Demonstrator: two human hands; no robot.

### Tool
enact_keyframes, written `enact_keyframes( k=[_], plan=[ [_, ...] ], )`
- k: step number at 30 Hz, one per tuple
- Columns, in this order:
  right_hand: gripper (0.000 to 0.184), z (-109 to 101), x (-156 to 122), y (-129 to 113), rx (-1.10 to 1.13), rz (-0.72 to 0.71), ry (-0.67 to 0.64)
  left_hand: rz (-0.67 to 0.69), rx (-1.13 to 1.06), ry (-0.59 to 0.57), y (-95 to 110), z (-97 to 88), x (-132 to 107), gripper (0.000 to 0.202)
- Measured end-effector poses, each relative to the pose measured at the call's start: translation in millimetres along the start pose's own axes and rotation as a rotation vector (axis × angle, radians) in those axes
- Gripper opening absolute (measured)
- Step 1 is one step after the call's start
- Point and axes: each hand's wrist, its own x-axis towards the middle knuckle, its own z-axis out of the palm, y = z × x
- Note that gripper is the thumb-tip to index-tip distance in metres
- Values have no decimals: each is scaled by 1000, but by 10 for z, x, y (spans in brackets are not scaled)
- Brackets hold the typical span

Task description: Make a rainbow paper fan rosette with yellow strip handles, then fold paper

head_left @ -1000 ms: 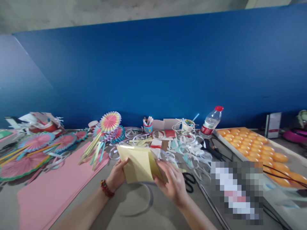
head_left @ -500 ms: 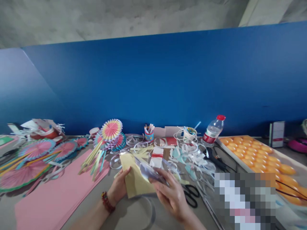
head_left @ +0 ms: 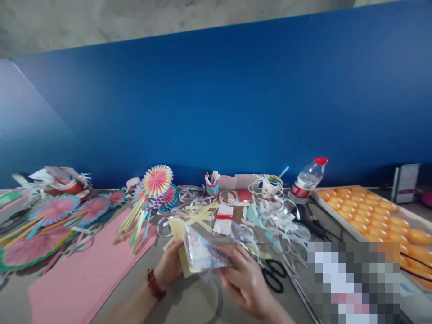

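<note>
Left grip: the left hand (head_left: 169, 266) is closed on the left edge of a yellow paper (head_left: 177, 230), with the thumb on the near face and the fingers curled behind it.
Right grip: the right hand (head_left: 242, 280) is pinched on the right side of a glossy film (head_left: 202, 253), fingertips (head_left: 232, 253) on its upper edge; the thumb is hidden, so I cannot tell how deep the hold goes.
Held things: the film lies tilted across the front of the yellow paper and touches it, covering most of the sheet. Both are held above the grey table (head_left: 189, 308), between the two hands, low in the middle of the view.
Wrist: a red bead bracelet (head_left: 155, 284) sits on the left wrist.
Just beside: black scissors (head_left: 275, 275) lie on the table right of the right hand, and a large pink sheet (head_left: 77, 275) lies flat to the left.
Behind the hands: curled white paper strips (head_left: 270, 217), a small white packet with a red band (head_left: 223, 216) and crossed yellow strips (head_left: 199, 215).
Further back: paper fans (head_left: 157, 180), a cup of pens (head_left: 212, 187) and a water bottle (head_left: 308, 181) lie or stand along the blue wall (head_left: 219, 112).
Far right: a tray of orange rounds (head_left: 371, 215).
</note>
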Motion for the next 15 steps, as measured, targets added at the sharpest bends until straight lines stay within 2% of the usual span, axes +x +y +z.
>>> enact_keyframes(
  k=[6,9,11,13,15],
  plan=[
    [26,-5,-40,-50,-7,-128,-43,41,-42,-123,83,100,-57,29],
    [30,-24,-86,-71,-29,-127,-37,64,-29,-148,129,101,-86,30],
    [40,-23,-144,-74,-67,-84,16,17,-5,-115,156,52,-113,25],
    [56,4,-216,-66,-115,-22,130,-53,26,-30,172,-23,-140,21],
    [66,53,-274,-54,-146,59,233,-80,47,0,169,-94,-161,23]
  ],
)
